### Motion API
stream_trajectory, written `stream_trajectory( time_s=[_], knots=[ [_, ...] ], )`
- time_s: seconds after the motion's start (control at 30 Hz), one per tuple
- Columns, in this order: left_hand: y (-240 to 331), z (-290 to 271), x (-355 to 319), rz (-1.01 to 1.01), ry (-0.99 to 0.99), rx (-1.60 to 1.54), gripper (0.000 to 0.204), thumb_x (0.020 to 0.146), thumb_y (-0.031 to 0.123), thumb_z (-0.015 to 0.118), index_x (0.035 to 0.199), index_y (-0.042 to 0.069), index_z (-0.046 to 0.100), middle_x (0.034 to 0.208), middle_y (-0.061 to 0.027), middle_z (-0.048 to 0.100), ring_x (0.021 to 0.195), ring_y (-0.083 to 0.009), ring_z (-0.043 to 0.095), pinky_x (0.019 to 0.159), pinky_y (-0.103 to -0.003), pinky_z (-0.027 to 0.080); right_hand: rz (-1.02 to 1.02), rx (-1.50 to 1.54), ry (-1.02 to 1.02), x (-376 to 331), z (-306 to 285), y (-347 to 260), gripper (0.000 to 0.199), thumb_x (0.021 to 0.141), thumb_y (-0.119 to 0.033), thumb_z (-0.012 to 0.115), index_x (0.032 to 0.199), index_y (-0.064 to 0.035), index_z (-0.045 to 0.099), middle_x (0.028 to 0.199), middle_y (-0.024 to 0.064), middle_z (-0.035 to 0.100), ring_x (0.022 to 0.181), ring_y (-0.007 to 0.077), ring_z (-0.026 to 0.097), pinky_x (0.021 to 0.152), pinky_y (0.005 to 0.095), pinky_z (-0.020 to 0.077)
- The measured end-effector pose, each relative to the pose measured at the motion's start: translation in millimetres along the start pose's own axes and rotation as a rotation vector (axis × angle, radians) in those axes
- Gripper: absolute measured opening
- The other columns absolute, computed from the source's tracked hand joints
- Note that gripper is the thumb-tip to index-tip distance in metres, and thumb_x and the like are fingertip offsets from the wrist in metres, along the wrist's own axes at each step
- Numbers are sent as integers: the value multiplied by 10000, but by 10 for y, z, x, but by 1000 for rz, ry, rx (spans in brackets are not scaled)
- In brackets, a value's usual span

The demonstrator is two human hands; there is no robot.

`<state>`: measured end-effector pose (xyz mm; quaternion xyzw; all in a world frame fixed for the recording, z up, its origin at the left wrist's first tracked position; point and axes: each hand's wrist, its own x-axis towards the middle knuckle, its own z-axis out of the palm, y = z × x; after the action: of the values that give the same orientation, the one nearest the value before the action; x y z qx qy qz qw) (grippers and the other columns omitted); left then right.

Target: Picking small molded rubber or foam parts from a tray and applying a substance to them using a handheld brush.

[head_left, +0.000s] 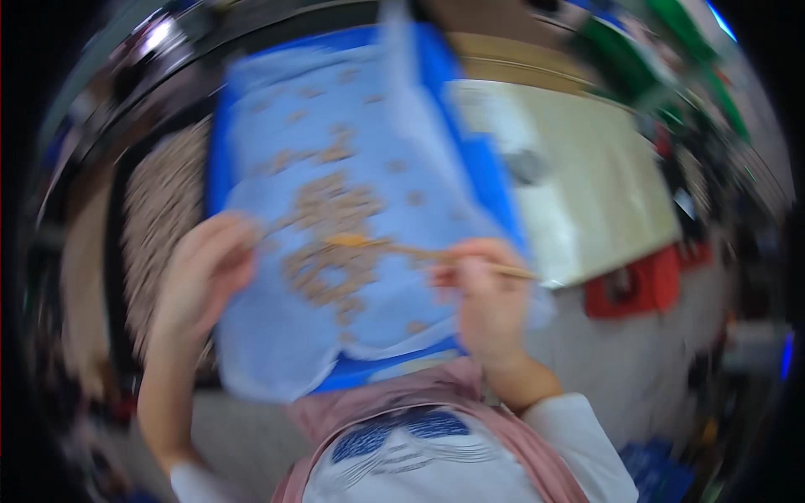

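My right hand (489,289) is closed around the thin wooden handle of a brush (423,251). Its yellow-orange tip rests over a cluster of small flat brown pieces (340,205) in the middle of a thin white sheet (360,298). More such pieces lie scattered toward the sheet's far end. The sheet covers a blue tray (369,366), whose rim shows along the right side and near edge. At the sheet's left edge is my left hand (214,264), fingers bent and blurred; whether they pinch anything I cannot make out.
Left of the blue tray stands a dark tray (117,310) filled with many brown pieces (163,214). A pale cream board or box top (595,184) lies to the right, with a grey round spot on it. Beyond its near edge sits a red object (633,285) on the floor.
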<state>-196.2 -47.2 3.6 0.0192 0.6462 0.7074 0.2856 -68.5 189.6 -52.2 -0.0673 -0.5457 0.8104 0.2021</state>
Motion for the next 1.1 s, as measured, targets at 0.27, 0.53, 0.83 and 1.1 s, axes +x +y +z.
stream_trajectory(
  time_s=[0.27,0.53,0.83,1.1],
  knots=[
    [-114,-145,-83,-77,-214,-10,201,871,220,532,824,25,543,691,-24,539,534,-61,485,450,-167,381,-330,-119,-253,-91,148,38,210,864,-193,516,942,2,520,735,162,578,626,200,537,537,274,445],
    [-152,-56,-75,-105,-261,14,213,866,232,542,793,31,532,661,-18,532,522,-62,490,450,-172,379,-389,-218,-371,-88,130,38,179,847,-168,545,874,8,556,717,132,581,646,210,545,562,291,447],
    [-170,-84,-75,-105,-299,4,207,859,229,549,798,31,535,685,-31,557,536,-69,490,466,-183,375,-367,-228,-275,-100,146,33,187,841,-177,546,910,-3,535,747,151,578,653,209,538,542,288,441],
    [-167,-96,-66,-106,-294,10,204,858,228,550,801,32,540,703,-34,565,542,-67,484,474,-177,375,-390,-250,-215,-94,115,40,214,861,-223,514,919,-17,524,751,154,569,642,205,526,515,278,430]
  ],
)
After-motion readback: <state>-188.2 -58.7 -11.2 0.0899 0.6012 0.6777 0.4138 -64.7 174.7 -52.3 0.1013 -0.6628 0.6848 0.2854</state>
